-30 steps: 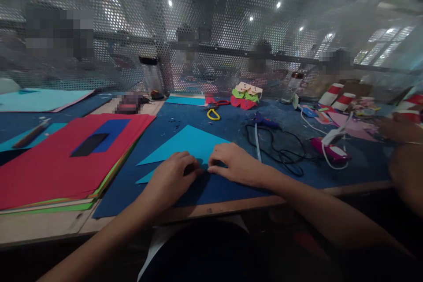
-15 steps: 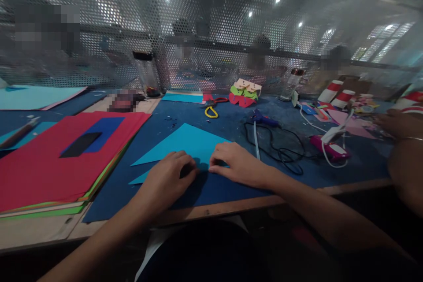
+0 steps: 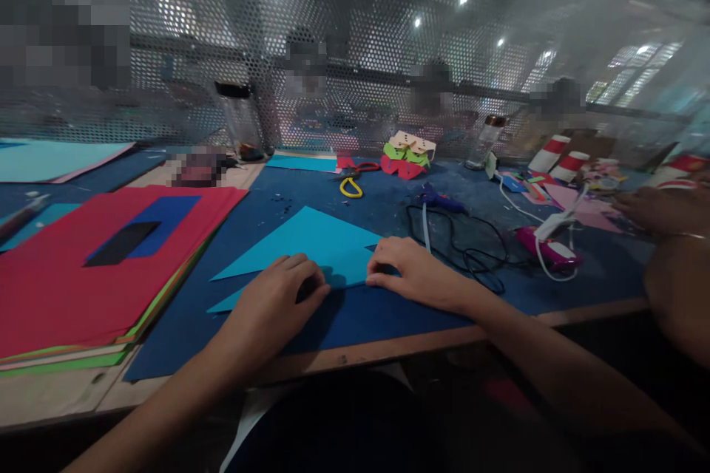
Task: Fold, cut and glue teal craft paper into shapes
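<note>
While both bare hands work at the near edge, one sheet of bright blue paper [image 3: 308, 240], folded to a rough triangle, lies flat on the dark blue work surface [image 3: 360, 325], peak pointing away from the person; left hand [image 3: 285, 295], curled, over the sheet's near left part; right hand [image 3: 413, 273], likewise curled, fingertips at the near right edge; the two hands apart, a stretch of paper between them; whether either pinches the sheet, cannot tell; step in hand, by judgement: pressing down a crease along that near edge; next move, by judgement, calls for steady pressure along the fold, with one hand anchoring so that the layers do not slip; to the left, a stack of coloured sheets [image 3: 111, 295], red uppermost; beyond, yellow-and-red-handled scissors [image 3: 351, 191]; to the right, a blue glue gun [image 3: 441, 199].
</note>
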`<state>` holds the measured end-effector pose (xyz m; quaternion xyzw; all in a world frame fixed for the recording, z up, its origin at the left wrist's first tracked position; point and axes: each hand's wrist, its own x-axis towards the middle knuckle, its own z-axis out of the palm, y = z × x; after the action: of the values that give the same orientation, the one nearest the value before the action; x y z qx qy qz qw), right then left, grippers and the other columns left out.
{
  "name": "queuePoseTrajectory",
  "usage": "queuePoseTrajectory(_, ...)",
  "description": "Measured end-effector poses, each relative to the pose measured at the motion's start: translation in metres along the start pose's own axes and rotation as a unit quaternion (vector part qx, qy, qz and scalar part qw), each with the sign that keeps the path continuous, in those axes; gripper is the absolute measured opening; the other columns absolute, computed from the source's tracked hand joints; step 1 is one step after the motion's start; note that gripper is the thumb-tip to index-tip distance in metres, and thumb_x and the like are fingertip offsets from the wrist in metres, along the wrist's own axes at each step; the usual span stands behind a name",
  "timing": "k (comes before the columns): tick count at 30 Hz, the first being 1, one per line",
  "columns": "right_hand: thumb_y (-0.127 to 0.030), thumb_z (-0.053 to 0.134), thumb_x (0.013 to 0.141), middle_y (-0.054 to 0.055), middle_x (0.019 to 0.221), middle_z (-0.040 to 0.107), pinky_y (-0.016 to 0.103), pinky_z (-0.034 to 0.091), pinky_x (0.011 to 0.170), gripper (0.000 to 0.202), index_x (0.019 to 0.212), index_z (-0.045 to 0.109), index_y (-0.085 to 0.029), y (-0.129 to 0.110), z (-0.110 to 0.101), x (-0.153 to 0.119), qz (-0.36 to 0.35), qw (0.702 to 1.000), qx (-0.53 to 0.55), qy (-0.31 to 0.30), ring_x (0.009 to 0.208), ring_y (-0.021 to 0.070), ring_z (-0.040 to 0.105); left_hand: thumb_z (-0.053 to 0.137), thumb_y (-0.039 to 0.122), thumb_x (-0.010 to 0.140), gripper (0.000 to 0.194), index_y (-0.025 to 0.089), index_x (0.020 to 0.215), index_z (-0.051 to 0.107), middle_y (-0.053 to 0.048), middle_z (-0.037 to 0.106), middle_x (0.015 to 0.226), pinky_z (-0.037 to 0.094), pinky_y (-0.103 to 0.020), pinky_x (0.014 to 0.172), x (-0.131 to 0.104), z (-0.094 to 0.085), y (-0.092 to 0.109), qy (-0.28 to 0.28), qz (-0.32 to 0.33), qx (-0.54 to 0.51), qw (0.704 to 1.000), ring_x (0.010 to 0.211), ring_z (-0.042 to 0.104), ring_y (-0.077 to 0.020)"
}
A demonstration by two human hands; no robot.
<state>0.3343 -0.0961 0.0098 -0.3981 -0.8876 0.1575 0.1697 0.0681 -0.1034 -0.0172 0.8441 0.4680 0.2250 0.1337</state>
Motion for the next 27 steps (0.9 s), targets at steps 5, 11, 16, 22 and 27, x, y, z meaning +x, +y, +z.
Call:
queuePoseTrajectory(5,-0.039,0.065,0.099,0.002,0.098,0.067,0.034,0.037,0.089,0.019,0.093,0.072,-0.022,0.007,-0.002,-0.007,0.007,1.0,0.002,0.01,0.1,0.019,0.059,0.055,0.04,0.096,0.023,0.023,0.085,0.064,-0.004,0.067,0.092,0.043,-0.036,0.078,-0.001,0.001,-0.002,-0.001,0.006,-0.003,1.0,0.091,0.06,-0.026)
queuePoseTrajectory(11,-0.039,0.064,0.1,0.004,0.1,0.067,0.036,0.038,0.091,0.02,0.093,0.072,-0.022,0.015,-0.004,-0.015,0.022,1.0,0.01,0.015,0.1,0.0202,0.058,0.054,0.042,0.096,0.024,0.023,0.085,0.064,-0.005,0.066,0.09,0.043,-0.037,0.077,-0.001,0.001,-0.003,-0.003,0.005,-0.009,1.0,0.089,0.059,-0.0257)
queuePoseTrajectory(16,-0.039,0.063,0.1,0.005,0.1,0.066,0.037,0.04,0.09,0.021,0.094,0.073,-0.022,0.019,-0.005,-0.021,0.027,0.999,-0.001,0.023,0.099,0.0206,0.058,0.054,0.044,0.096,0.026,0.023,0.085,0.065,-0.005,0.067,0.092,0.043,-0.037,0.077,-0.001,0.003,-0.005,0.006,0.004,-0.007,1.0,0.09,0.059,-0.0262)
queuePoseTrajectory(22,-0.038,0.064,0.1,0.005,0.101,0.067,0.038,0.039,0.093,0.02,0.094,0.072,-0.021,0.022,-0.009,-0.029,0.043,0.998,-0.005,0.035,0.101,0.0216,0.058,0.053,0.045,0.097,0.027,0.023,0.085,0.065,-0.005,0.066,0.092,0.043,-0.037,0.078,0.0,0.002,-0.006,-0.005,-0.003,-0.007,1.0,0.091,0.059,-0.0266)
queuePoseTrajectory(27,-0.037,0.065,0.099,0.004,0.1,0.068,0.038,0.039,0.093,0.018,0.092,0.071,-0.022,0.029,-0.011,-0.039,0.061,0.997,-0.012,0.05,0.098,0.0208,0.058,0.053,0.046,0.097,0.027,0.024,0.086,0.064,-0.005,0.066,0.093,0.043,-0.037,0.079,-0.001,0.003,-0.007,-0.007,-0.008,-0.013,1.0,0.092,0.059,-0.0263)
